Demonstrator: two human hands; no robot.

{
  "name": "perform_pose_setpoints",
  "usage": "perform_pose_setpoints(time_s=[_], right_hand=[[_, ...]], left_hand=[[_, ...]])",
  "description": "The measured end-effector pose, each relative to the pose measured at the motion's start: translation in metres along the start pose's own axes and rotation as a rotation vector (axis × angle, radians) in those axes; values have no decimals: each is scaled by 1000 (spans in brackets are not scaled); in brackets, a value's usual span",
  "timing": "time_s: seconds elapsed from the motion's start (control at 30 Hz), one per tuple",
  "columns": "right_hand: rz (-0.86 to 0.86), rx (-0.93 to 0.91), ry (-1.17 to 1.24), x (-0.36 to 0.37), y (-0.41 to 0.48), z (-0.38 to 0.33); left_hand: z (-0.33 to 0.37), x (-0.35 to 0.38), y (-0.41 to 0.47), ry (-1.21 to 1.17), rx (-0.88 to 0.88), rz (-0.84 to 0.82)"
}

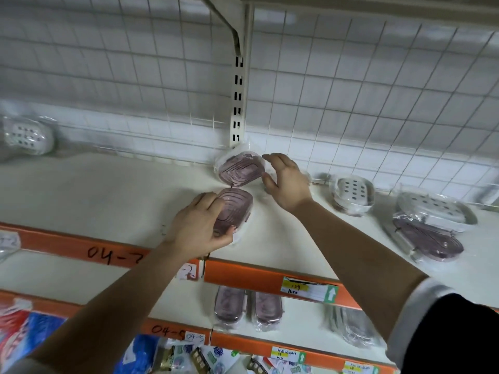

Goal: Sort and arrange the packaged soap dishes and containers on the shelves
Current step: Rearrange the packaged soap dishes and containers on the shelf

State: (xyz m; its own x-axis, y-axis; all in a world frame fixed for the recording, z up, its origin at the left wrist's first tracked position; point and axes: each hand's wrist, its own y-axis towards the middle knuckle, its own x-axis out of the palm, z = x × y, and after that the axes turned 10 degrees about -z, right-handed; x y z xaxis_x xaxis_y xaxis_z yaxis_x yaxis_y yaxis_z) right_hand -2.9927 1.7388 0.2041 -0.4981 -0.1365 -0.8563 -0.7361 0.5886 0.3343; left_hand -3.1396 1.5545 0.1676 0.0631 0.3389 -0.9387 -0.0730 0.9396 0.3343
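Observation:
Two mauve soap dishes in clear wrap sit mid-shelf on the white shelf (108,195). The rear mauve dish (239,170) leans against the wire grid back by the upright post. My right hand (286,182) is beside it on the right, fingers relaxed, thumb and fingers close to its edge without a clear grip. My left hand (201,225) grips the front mauve dish (235,209), fingers curled over its top and thumb under its near edge.
More wrapped dishes lie to the right: a white perforated dish (353,193), then a white dish stacked on a mauve one (432,230). Another white dish (27,136) stands far left. The lower shelf holds mauve dishes (248,306). Orange shelf edges (256,276) carry labels.

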Motion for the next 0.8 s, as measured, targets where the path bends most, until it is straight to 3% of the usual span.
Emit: perform_pose_setpoints(time_s=[0.27,0.4,0.8], right_hand=[[-133,-22,43,13,40,-17],[-38,6,174,17,46,-25],[132,25,121,16,17,-27]], left_hand=[[-7,6,-6,-112,-140,65],[-8,6,-5,-124,-170,70],[-11,11,-4,-134,-178,98]])
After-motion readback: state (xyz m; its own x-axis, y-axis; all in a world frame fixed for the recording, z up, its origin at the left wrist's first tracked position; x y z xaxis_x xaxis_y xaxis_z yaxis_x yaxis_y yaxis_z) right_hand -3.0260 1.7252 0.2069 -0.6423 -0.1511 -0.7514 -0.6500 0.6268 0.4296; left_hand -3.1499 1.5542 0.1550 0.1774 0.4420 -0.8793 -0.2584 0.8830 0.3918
